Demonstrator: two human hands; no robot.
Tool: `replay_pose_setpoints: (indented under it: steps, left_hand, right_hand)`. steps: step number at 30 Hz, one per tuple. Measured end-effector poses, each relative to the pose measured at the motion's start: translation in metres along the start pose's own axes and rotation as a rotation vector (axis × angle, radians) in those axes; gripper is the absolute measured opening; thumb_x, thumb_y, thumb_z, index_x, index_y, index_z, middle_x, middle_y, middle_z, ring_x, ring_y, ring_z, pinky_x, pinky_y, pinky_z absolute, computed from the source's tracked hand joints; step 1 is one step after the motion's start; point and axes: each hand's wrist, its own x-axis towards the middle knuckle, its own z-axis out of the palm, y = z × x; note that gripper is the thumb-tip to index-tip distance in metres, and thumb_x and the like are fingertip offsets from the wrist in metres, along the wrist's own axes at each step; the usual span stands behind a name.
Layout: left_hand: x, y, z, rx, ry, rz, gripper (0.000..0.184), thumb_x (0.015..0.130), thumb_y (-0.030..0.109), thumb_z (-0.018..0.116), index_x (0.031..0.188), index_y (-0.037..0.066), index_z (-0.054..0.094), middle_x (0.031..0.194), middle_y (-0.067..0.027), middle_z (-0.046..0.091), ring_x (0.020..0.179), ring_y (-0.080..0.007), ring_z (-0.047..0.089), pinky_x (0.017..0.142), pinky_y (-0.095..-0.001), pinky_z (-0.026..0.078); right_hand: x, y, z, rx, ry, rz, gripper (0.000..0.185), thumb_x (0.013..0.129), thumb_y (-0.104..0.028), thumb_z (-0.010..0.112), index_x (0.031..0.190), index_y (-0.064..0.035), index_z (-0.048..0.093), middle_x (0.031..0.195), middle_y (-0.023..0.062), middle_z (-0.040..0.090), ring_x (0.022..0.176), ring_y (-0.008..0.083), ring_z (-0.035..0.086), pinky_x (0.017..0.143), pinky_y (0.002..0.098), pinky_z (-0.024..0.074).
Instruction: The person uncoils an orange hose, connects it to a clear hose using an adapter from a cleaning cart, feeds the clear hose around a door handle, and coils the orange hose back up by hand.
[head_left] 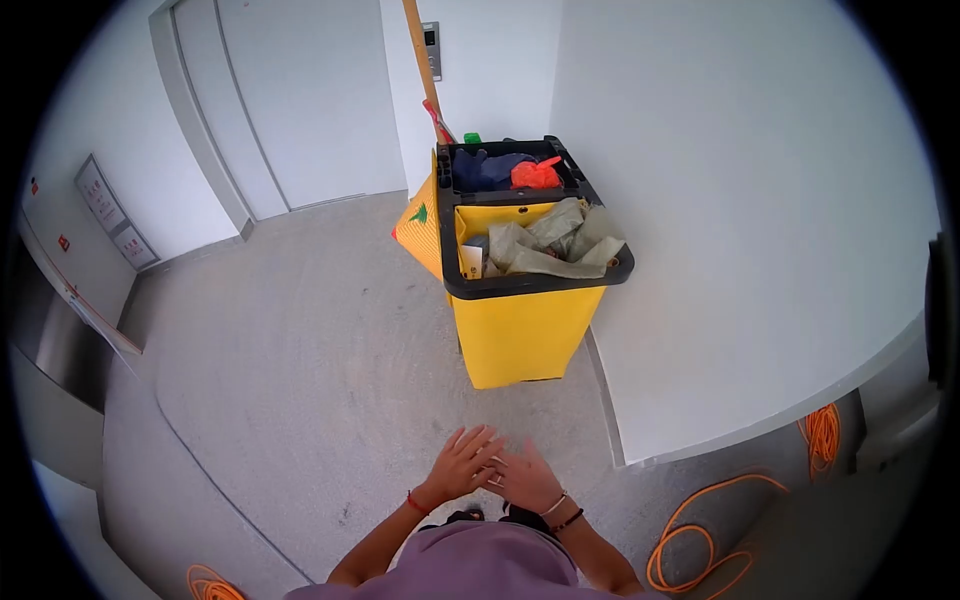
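Observation:
My left hand (463, 466), with a red band at its wrist, is held palm down in front of my body with its fingers stretched out. Close beside it, my right hand (527, 478) has its fingers spread and slightly blurred. The fingertips of both hands meet or overlap; I cannot tell whether they touch. Neither hand holds anything that I can see. Beyond them stands a yellow cleaning cart bag (525, 335) under a black frame (535, 287). Crumpled greyish plastic (560, 240) fills its front opening. Dark blue cloth (487, 170) and a red-orange bundle (537, 173) lie in the rear compartment.
A wooden pole (421, 55) rises behind the cart, and a yellow fabric panel (420, 230) hangs on its left. A white wall (740, 230) stands close on the right. Orange cable (690, 535) lies coiled on the floor at lower right. At the back is a grey door (310, 110).

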Motion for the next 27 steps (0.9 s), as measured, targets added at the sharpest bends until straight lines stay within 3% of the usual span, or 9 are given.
replay_pose_setpoints:
  steps: [1,2,4,7,11,14,16,20,27]
  left_hand:
    - [0.0,-0.017,0.001,-0.068,0.011,-0.205,0.054,0.082,0.031,0.057,0.13,0.014,0.039,0.127,-0.016,0.044,0.118,-0.0308,0.041,0.099,-0.0462,0.03]
    - [-0.008,-0.043,0.018,-0.119,0.038,-0.383,0.042,0.081,0.027,0.058,0.12,0.013,0.05,0.124,-0.0169,0.047,0.112,-0.0331,0.047,0.094,-0.0443,0.037]
    - [-0.017,-0.086,0.031,-0.063,0.106,-0.445,0.026,0.079,0.018,0.06,0.104,0.011,0.06,0.121,-0.0172,0.05,0.104,-0.0319,0.053,0.085,-0.0401,0.045]
    - [0.05,-0.115,-0.009,-0.11,0.313,-0.522,0.017,0.077,0.01,0.061,0.093,0.009,0.064,0.119,-0.0161,0.051,0.098,-0.0304,0.056,0.078,-0.0369,0.048]
    - [0.161,-0.178,-0.054,-0.128,0.551,-0.607,0.019,0.077,0.007,0.06,0.096,0.009,0.063,0.112,-0.0124,0.055,0.092,-0.0283,0.058,0.073,-0.0345,0.049]
    - [0.235,-0.217,-0.082,-0.135,0.589,-0.622,0.019,0.078,0.006,0.059,0.096,0.008,0.063,0.109,-0.0116,0.056,0.087,-0.0252,0.059,0.069,-0.0311,0.049]
    - [0.272,-0.237,-0.1,-0.085,0.588,-0.615,0.019,0.078,0.006,0.058,0.096,0.008,0.063,0.104,-0.0103,0.056,0.082,-0.0229,0.058,0.063,-0.0293,0.049]
    - [0.34,-0.292,-0.113,-0.115,0.505,-0.617,0.018,0.077,0.006,0.059,0.095,0.008,0.063,0.098,-0.0094,0.056,0.076,-0.0215,0.057,0.058,-0.0295,0.046]
    - [0.546,-0.464,-0.098,0.26,0.265,-0.119,0.023,0.074,0.013,0.062,0.096,0.008,0.06,0.099,-0.008,0.055,0.092,-0.0259,0.055,0.073,-0.0333,0.047]
  right_hand:
    - [0.011,-0.023,-0.016,0.834,0.084,0.187,0.066,0.091,-0.054,0.016,0.136,-0.0064,0.027,0.136,0.0166,0.034,0.124,0.0293,0.034,0.102,0.0413,0.0257]
    - [0.023,-0.045,-0.038,0.819,0.064,0.21,0.066,0.091,-0.054,0.016,0.136,-0.0064,0.027,0.136,0.0166,0.034,0.124,0.0293,0.034,0.102,0.0413,0.0257]
    - [0.053,-0.087,-0.094,0.668,-0.024,0.07,0.056,0.094,-0.045,0.023,0.132,-0.0064,0.034,0.13,0.0144,0.042,0.116,0.0261,0.042,0.098,0.0405,0.0318]
    - [0.106,-0.143,-0.158,0.564,-0.012,-0.057,0.056,0.094,-0.044,0.024,0.129,-0.0017,0.037,0.122,0.0156,0.048,0.108,0.0273,0.049,0.092,0.0391,0.0376]
    - [0.162,-0.195,-0.219,0.336,-0.047,-0.16,0.054,0.094,-0.042,0.028,0.126,0.0008,0.04,0.116,0.0169,0.052,0.102,0.0268,0.052,0.088,0.0379,0.0404]
    - [0.179,-0.214,-0.263,0.315,-0.091,-0.184,0.054,0.091,-0.04,0.038,0.122,0.0034,0.042,0.112,0.0182,0.053,0.099,0.0265,0.054,0.087,0.0369,0.0417]
    - [0.186,-0.221,-0.293,0.111,-0.002,-0.177,0.049,0.092,-0.037,0.038,0.119,0.0038,0.044,0.111,0.0203,0.054,0.097,0.0294,0.056,0.085,0.0397,0.0443]
    - [0.197,-0.244,-0.337,0.104,0.258,-0.22,0.052,0.089,-0.039,0.047,0.118,0.004,0.046,0.109,0.0166,0.055,0.097,0.0249,0.056,0.085,0.0355,0.0446]
    - [0.218,-0.226,-0.34,0.258,0.603,-0.455,0.053,0.087,-0.039,0.049,0.112,0.0077,0.046,0.104,0.0195,0.055,0.091,0.0254,0.058,0.079,0.0367,0.0473]
